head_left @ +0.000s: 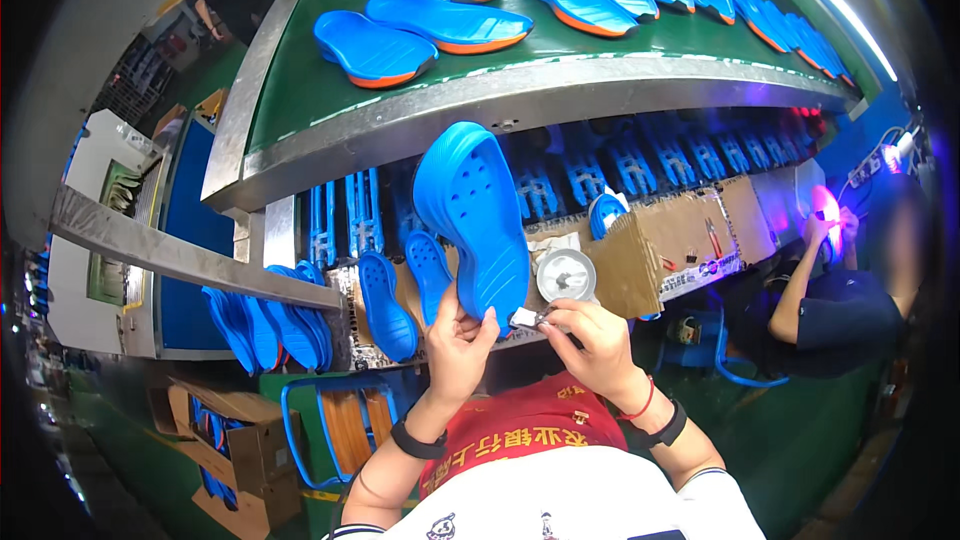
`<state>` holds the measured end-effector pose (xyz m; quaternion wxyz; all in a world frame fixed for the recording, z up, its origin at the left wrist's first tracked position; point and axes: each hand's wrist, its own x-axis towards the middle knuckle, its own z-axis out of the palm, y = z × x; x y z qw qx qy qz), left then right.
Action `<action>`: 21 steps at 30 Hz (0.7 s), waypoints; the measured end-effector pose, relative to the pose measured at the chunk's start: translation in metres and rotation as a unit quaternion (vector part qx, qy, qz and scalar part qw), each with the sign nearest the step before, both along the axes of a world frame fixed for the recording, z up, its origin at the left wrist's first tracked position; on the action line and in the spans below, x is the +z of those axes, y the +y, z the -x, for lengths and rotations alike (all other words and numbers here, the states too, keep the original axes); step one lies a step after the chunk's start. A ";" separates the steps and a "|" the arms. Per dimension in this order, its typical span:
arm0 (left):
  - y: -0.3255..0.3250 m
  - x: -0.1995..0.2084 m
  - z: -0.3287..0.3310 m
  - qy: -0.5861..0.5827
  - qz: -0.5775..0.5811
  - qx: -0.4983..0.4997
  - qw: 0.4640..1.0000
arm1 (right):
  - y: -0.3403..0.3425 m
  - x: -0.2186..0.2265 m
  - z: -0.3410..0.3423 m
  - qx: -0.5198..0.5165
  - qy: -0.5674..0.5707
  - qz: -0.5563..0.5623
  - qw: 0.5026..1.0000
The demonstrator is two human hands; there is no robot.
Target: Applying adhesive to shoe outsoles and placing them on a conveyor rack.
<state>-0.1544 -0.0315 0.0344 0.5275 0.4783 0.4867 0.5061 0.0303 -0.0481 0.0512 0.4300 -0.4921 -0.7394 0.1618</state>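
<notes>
My left hand (458,340) holds a blue clog-style shoe upper (472,210) by its lower end, upright in front of me, its perforated top facing the camera. My right hand (590,335) pinches a small metal tool or clip (528,318) at the shoe's lower edge, close to my left thumb. Both wrists wear dark bands; the right also has a red cord. A round metal tin (566,273) sits just behind my right hand.
A green conveyor belt (300,80) with a metal rim carries several blue soles with orange bottoms (450,22). More blue shoe parts (385,305) hang below. Cardboard boxes (240,445) stand at lower left, a cardboard panel (650,240) sits to the right. Another person (850,310) works at right under purple light.
</notes>
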 end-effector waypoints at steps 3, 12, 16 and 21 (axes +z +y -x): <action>0.002 -0.002 0.000 0.007 0.002 -0.007 1.000 | 0.003 0.000 0.000 -0.005 -0.023 0.000 1.000; 0.010 0.004 0.004 -0.015 0.017 -0.013 1.000 | 0.003 0.013 -0.005 -0.057 -0.053 -0.039 0.996; 0.037 0.028 0.023 -0.091 -0.019 -0.033 0.995 | -0.004 0.022 -0.020 -0.121 0.018 -0.003 0.993; 0.154 0.105 0.044 -0.138 -0.034 -0.037 0.989 | -0.007 0.019 -0.029 -0.142 0.051 0.040 0.988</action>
